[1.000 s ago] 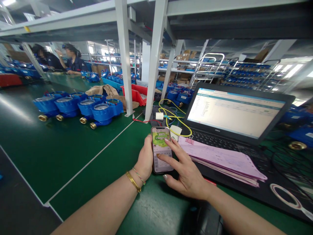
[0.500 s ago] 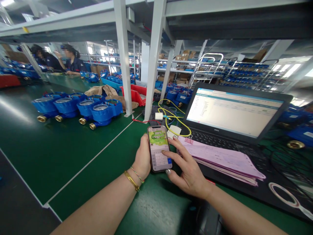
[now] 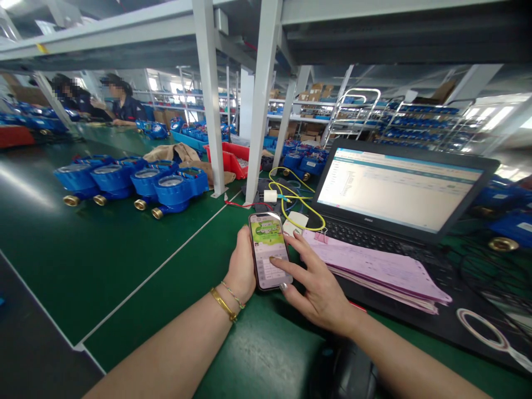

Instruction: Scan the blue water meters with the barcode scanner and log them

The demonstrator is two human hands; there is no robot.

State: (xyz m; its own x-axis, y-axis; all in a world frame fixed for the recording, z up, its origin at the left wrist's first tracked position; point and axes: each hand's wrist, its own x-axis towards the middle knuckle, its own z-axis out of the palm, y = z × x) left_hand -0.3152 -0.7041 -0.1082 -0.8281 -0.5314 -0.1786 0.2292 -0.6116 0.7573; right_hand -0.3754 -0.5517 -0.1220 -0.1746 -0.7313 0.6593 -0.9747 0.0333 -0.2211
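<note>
My left hand (image 3: 242,267) grips a smartphone (image 3: 268,249) by its left edge, held upright over the green table (image 3: 124,260). The lit screen shows a green banner on top and pale rows below. My right hand (image 3: 318,285) has its fingers spread, and the index fingertip touches the lower part of the screen. Two bracelets sit on my left wrist. Just right of the phone lies a pink stack of papers (image 3: 374,269) with a pink clip, resting on the keyboard of an open laptop (image 3: 399,191).
Several blue water meters (image 3: 133,183) stand in a row at the left. A red bin (image 3: 233,158), yellow cable (image 3: 293,202) and white shelf posts (image 3: 260,100) stand behind the phone. A tape ring (image 3: 484,330) lies at right. Two people work far left.
The phone and both hands have shifted slightly left and up. My right index finger has moved about on the lower screen, whose content changed a little.
</note>
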